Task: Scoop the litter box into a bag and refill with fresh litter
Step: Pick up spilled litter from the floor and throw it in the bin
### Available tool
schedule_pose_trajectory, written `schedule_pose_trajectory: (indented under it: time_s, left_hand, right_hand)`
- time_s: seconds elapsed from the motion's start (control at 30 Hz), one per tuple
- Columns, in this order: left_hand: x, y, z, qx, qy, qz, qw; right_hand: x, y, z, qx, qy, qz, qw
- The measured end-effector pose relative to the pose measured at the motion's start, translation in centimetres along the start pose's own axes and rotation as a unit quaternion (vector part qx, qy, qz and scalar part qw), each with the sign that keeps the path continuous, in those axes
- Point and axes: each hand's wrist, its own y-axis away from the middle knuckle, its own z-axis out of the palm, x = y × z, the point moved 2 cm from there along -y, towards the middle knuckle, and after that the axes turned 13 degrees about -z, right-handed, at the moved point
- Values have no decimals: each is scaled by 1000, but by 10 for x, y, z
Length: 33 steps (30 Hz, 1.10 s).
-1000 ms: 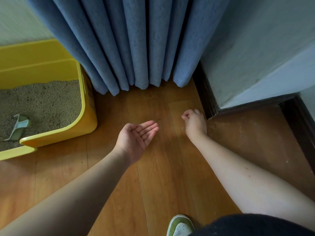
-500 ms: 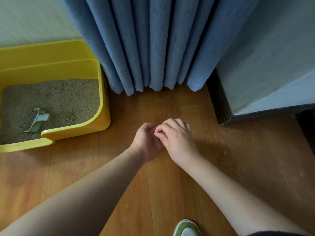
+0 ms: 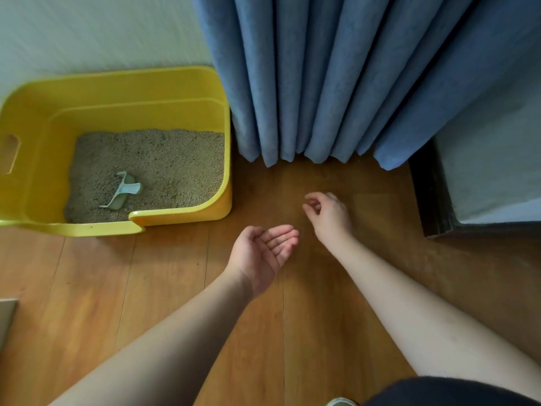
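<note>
The left hand (image 3: 265,253) lies palm up, fingers relaxed and cupped, apparently as a tray for stray grains. At its 1 o'clock the right hand (image 3: 329,216) hovers over the floor (image 3: 164,288), fingers curled; whether it pinches anything cannot be told. The box (image 3: 181,216) sits at 10 o'clock, scoop (image 3: 124,190) on the litter (image 3: 175,168).

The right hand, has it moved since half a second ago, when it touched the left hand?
Yes. The right hand has drawn away from the left hand, toward the blue curtain, and hangs over the wooden floor, fingers loosely curled.
</note>
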Motion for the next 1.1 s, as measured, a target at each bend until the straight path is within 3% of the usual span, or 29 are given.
schedule_pose_trajectory:
  time_s: [0.2,0.7,0.77,0.9,1.0,1.1]
  left_hand:
    - [21,10,-29,15,50,30,998]
    - [13,34,-84,34,138,65,988]
    - [13,36,-90,39,150,70,985]
    - [10,35,-96,35,180,67,981]
    - [6,35,-94,33,182,69,980]
    - [4,38,-95,27,196,67,978]
  right_hand:
    - [12,-30,28,-14,-4,55,998]
    - [-1,-30,26,-4,14,46,999]
    - [-27,-14,24,-19,-11,8,1000]
    - [-104,44,31,-73,-56,-196,976]
    - [-139,79,41,-141,-2,-289,947]
    - [-152,93,50,-164,58,-321,931]
